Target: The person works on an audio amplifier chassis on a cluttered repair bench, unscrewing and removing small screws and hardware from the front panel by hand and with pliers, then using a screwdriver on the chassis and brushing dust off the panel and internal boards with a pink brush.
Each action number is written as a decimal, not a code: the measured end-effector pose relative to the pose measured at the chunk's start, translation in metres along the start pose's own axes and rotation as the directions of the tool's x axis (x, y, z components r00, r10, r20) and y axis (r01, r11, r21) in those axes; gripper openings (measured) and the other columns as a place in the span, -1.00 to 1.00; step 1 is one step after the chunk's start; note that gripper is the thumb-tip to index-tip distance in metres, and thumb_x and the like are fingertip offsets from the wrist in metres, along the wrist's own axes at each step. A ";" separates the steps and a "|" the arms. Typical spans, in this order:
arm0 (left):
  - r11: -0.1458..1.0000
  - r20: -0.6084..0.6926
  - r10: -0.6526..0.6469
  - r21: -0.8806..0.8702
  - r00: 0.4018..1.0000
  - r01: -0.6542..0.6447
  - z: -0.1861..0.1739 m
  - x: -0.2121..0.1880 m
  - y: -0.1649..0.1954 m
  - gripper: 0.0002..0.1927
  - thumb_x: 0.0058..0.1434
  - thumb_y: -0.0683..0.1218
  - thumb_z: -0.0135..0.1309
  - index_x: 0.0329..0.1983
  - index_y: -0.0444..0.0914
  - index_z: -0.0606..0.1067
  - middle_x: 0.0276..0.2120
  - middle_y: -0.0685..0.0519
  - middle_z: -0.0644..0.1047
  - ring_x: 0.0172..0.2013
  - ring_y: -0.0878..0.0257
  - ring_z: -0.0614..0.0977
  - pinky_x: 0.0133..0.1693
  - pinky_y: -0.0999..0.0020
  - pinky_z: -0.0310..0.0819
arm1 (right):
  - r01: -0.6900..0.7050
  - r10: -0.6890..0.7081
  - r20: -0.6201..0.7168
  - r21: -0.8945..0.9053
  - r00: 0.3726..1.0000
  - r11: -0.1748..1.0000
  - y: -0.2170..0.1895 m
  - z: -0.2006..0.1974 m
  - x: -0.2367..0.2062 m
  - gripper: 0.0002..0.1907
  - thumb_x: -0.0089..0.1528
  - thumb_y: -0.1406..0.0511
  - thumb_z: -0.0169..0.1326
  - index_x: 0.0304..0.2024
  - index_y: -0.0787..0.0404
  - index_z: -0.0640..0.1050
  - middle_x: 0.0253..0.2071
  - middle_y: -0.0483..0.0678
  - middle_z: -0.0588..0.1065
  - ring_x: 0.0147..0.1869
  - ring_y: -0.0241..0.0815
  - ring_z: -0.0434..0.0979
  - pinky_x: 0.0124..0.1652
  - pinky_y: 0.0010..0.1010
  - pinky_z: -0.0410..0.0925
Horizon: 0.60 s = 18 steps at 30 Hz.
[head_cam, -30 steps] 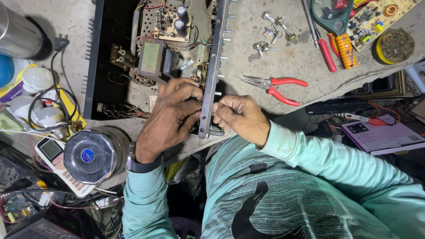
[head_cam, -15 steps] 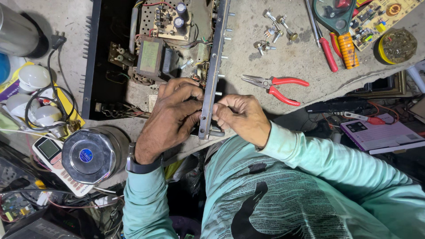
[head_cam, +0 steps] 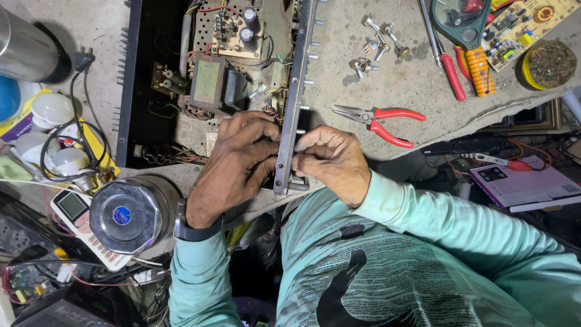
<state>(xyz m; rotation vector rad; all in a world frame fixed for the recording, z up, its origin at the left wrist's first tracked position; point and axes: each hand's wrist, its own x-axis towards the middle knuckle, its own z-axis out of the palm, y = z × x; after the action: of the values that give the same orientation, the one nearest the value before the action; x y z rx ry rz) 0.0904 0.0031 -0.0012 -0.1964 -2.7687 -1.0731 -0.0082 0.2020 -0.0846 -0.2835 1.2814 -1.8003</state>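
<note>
Head view: looking straight down at a messy repair bench, only one camera so that's all there is.
Amplifier chassis (head_cam: pixel 151 91): open black metal box on the grey bench top, lid off, guts showing, sitting far-left of centre.
Front panel (head_cam: pixel 295 97): long thin metal strip along the chassis's right side, with little shafts poking out to the right; its near end sits between the two hands.
Left hand (head_cam: pixel 233 166): fingers curled and closed onto the near end of the front panel from the chassis side, watch on the wrist.
Right hand (head_cam: pixel 333 160): fingers bunched together, pinching at the panel's outer face just beside a dark knob-like bit; can't tell exactly what's under the fingertips.
Transformer (head_cam: pixel 209 82): inside the chassis, just far of the left hand.
Circuit board (head_cam: pixel 233 27): far end of the chassis, capacitors standing up on it.
Red pliers (head_cam: pixel 378 118): lying flat on the bench, near the right hand but not touching.
Loose hardware (head_cam: pixel 378 45): small metal parts scattered far-right of the panel.
Steel container (head_cam: pixel 124 215): round, shiny, near-left, beside the left wrist.
</note>
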 end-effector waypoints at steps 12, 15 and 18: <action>1.000 -0.056 -0.015 0.018 0.998 0.016 0.002 -0.003 0.003 -0.74 0.12 -0.17 0.30 -0.11 -0.31 0.63 -0.02 -0.01 0.52 0.13 0.00 0.47 0.16 0.10 0.32 | -0.217 0.215 0.037 0.243 0.976 0.945 -0.009 -0.009 0.001 -0.81 0.21 0.50 0.14 -0.11 0.37 0.59 -0.24 0.01 0.63 -0.20 -0.16 0.70 -0.11 -0.30 0.58; 0.998 -0.089 -0.021 0.063 0.996 0.027 -0.001 -0.006 0.007 -0.75 0.12 -0.17 0.30 -0.13 -0.33 0.62 -0.02 -0.02 0.53 0.11 0.00 0.49 0.13 0.10 0.33 | -0.189 0.180 0.064 0.166 0.982 0.968 -0.010 -0.005 0.003 -0.83 0.24 0.45 0.20 -0.11 0.39 0.61 -0.20 0.08 0.65 -0.20 -0.16 0.69 -0.13 -0.31 0.58; 0.996 -0.115 -0.034 0.083 0.993 0.044 -0.006 -0.010 0.010 -0.75 0.13 -0.17 0.29 -0.14 -0.34 0.62 -0.03 -0.03 0.54 0.11 0.00 0.50 0.12 0.10 0.34 | -0.150 0.144 0.062 0.094 0.988 0.984 -0.009 -0.002 0.004 -0.82 0.23 0.44 0.24 -0.13 0.41 0.61 -0.19 0.10 0.65 -0.20 -0.18 0.69 -0.14 -0.33 0.59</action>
<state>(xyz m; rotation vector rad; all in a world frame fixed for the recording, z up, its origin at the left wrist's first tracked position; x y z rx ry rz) 0.1021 0.0060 0.0075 -0.0687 -2.7196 -0.9414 -0.0166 0.2006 -0.0793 -0.1777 1.1408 -1.7121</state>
